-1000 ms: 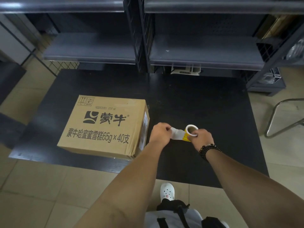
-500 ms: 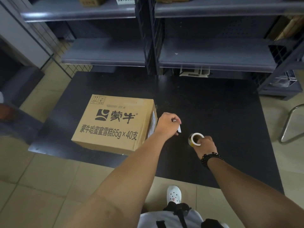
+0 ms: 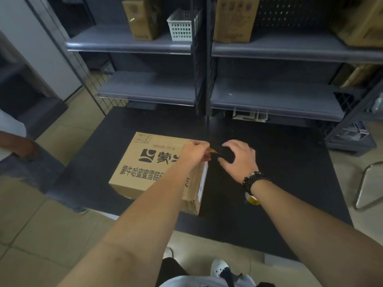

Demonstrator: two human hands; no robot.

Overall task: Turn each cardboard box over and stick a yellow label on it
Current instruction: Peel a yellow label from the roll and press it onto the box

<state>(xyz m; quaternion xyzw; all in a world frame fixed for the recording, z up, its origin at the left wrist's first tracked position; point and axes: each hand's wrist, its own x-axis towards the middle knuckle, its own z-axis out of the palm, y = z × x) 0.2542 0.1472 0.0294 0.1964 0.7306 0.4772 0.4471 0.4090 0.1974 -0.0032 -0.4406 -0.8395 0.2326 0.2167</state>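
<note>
left hand [image 3: 193,153] carried label [image 3: 212,150] to box [image 3: 145,162], right hand [image 3: 239,160] released roll [image 3: 251,198]

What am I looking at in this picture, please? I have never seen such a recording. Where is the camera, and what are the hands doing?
The camera sits on a person's head and looks forward and down, so both arms reach in from the bottom. No machine is here, only bare hands. On the black table lies one cardboard box with printed writing. The left hand is at the box's far right corner and pinches a small yellowish piece, probably the label. The right hand, open and empty, hovers beside it over the table. A roll of labels lies on the table, partly hidden under the right wrist. Behind stand grey shelves with more boxes.
</note>
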